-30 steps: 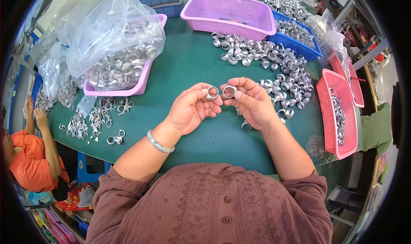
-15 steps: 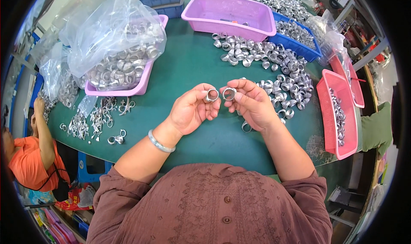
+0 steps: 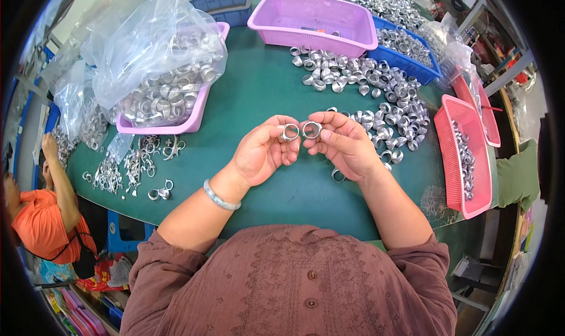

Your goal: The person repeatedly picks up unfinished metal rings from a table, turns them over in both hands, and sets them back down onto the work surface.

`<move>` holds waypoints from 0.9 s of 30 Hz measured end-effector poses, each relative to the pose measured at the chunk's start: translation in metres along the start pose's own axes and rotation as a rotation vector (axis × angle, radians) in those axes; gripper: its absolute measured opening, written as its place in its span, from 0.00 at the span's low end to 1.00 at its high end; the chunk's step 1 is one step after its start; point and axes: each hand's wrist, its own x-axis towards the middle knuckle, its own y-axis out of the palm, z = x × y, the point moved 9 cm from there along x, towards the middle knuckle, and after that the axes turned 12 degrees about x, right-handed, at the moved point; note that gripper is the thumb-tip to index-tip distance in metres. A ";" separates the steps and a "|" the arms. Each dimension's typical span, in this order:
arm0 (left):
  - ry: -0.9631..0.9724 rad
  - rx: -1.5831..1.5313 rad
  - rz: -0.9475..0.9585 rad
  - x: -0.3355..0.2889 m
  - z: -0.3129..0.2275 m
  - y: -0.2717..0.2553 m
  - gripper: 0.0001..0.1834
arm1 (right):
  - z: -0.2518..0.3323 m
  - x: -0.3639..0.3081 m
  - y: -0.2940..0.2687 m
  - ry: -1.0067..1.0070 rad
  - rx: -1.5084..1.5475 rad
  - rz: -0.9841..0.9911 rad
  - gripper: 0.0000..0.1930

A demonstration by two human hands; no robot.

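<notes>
Above the green tabletop, my left hand (image 3: 262, 149) pinches a silver-coloured metal ring (image 3: 290, 132) between thumb and fingers. A second metal ring (image 3: 312, 130) is held the same way by my right hand (image 3: 347, 144). Both rings are held up side by side, their round openings facing me, with a narrow gap between them. Just beyond and to the right of my right hand spreads a pile of loose metal rings (image 3: 406, 115). A few single rings lie close beneath my right wrist.
At the left, a pink basket (image 3: 203, 103) holds bagged rings, with small metal pieces (image 3: 109, 174) nearby. A purple basket (image 3: 315, 38) and blue tray (image 3: 406, 62) stand at the back. A red basket (image 3: 479, 194) is at right. A co-worker in orange (image 3: 44, 224) sits far left.
My right hand and its ring have shifted very slightly left, toward the ring in my left hand. Both grips stay as they were.
</notes>
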 end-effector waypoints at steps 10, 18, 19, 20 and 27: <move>0.032 0.165 -0.069 -0.001 -0.007 0.006 0.12 | 0.007 -0.001 -0.001 -0.067 -0.028 -0.046 0.10; 0.475 0.771 -0.231 -0.014 -0.037 0.008 0.17 | 0.024 -0.006 0.012 -0.348 -0.410 -0.017 0.27; 0.538 0.913 -0.262 -0.017 -0.043 0.011 0.18 | 0.023 -0.006 0.014 -0.347 -0.409 -0.017 0.27; 0.538 0.913 -0.263 -0.017 -0.043 0.010 0.18 | 0.026 -0.008 0.019 -0.399 -0.506 0.005 0.29; 0.581 0.968 -0.291 -0.019 -0.047 0.014 0.18 | 0.033 -0.014 0.030 -0.574 -0.685 0.093 0.34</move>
